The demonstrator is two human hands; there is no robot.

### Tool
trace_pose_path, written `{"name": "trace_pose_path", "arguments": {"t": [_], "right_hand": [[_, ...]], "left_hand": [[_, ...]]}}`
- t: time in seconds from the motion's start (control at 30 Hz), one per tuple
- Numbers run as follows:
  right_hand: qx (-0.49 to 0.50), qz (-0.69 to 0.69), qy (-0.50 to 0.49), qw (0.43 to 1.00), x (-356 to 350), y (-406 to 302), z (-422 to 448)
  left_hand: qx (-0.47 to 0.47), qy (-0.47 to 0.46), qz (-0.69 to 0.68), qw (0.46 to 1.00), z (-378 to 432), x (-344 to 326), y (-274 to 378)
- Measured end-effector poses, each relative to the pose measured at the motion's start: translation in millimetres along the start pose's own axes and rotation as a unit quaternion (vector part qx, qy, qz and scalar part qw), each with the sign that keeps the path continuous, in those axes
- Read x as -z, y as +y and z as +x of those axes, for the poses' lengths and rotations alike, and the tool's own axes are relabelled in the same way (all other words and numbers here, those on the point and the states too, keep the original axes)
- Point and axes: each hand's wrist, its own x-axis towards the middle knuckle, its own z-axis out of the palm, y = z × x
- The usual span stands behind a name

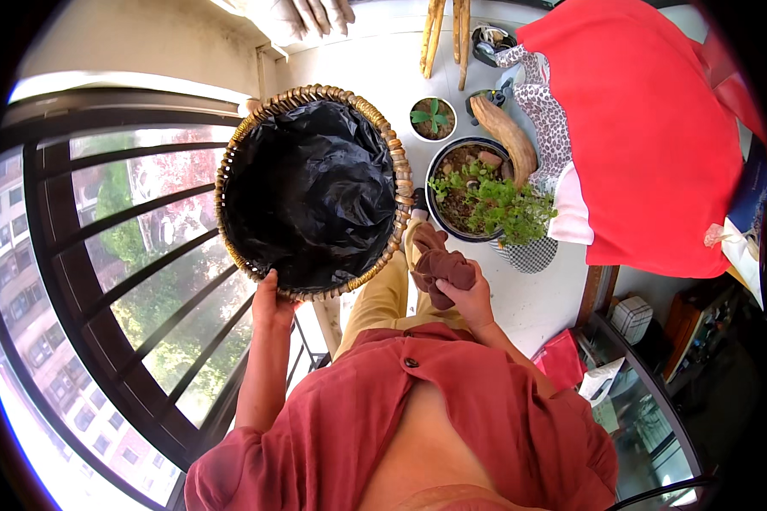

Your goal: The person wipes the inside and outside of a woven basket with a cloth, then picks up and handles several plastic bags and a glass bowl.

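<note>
My left hand [272,303] grips the near rim of a round wicker basket [401,185], the thumb over the edge. A crumpled black plastic liner [319,185] covers the basket's inside; its deepest part is too dark to make out. In my right hand [472,296] is a bunched brown cloth [444,271], held just right of the basket and in front of my legs. Beyond that cloth stands a large pot [431,191] with a leafy green plant [502,201] and stones in its soil.
A barred window [160,255] runs along my left. Past the large pot are a small white pot [433,135] with a seedling and wooden legs [432,38]. Driftwood [508,137] leans at the pot's rim. Red fabric [639,140] fills the right, above a glass-topped piece [645,421].
</note>
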Motion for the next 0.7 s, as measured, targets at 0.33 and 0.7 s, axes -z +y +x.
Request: {"name": "trace_pose_path", "arguments": {"t": [0.33, 0.7], "right_hand": [[-0.077, 0.081, -0.012, 0.994, 22.8, 9.6, 57.6], [-0.121, 0.078, -0.049, 0.988, 12.8, -3.4, 120.9]], "left_hand": [[0.037, -0.029, 0.028, 0.999, 73.5, -161.3, 22.2], [0.024, 0.020, 0.056, 0.998, 208.4, -305.0, 17.2]]}}
